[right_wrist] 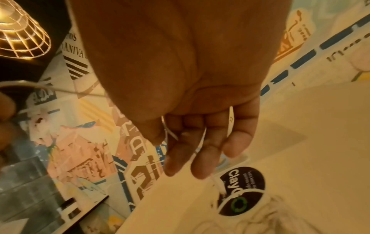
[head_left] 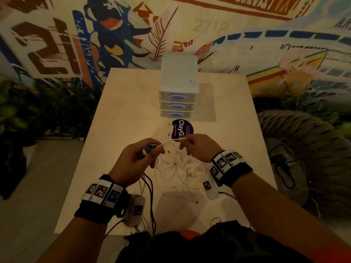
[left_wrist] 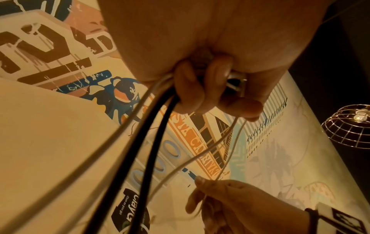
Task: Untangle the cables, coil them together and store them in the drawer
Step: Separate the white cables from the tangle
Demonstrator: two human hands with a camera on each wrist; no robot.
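Step in hand, as judged: untangling. Nothing is coiled; all three fronts of the drawer unit are shut.

Left hand is curled round a bundle of plug ends with two black cables and some white ones. The black pair hangs from the fist toward 6 o'clock, off the near table edge.

Right hand, just beside the left at its 3 o'clock, pinches a white cable between thumb and fingertips. That strand runs slack between the two hands. The other fingers are loosely bent; the right wrist view shows the strand threaded across them.

White tangle lies on the table below and between the hands, at 6 o'clock from the round dark sticker. The drawer unit stands at 12 o'clock from the sticker, well apart from the hands.

How to do it well (judgement):
- Keep the left fist as the fixed anchor for ends already sorted.
- Slide the right pinch along one strand only and follow it into the heap, so that loops open and do not tighten.
- Pull gently. Hard tension would probably cinch a knot, and thin white cable kinks easily.
- Lift the strand above the pile so crossings show. Light is dim and white-on-pale contrast is poor; I cannot tell how many white cables there are.
- Mind the hanging black pair: its weight may drag the bundle.
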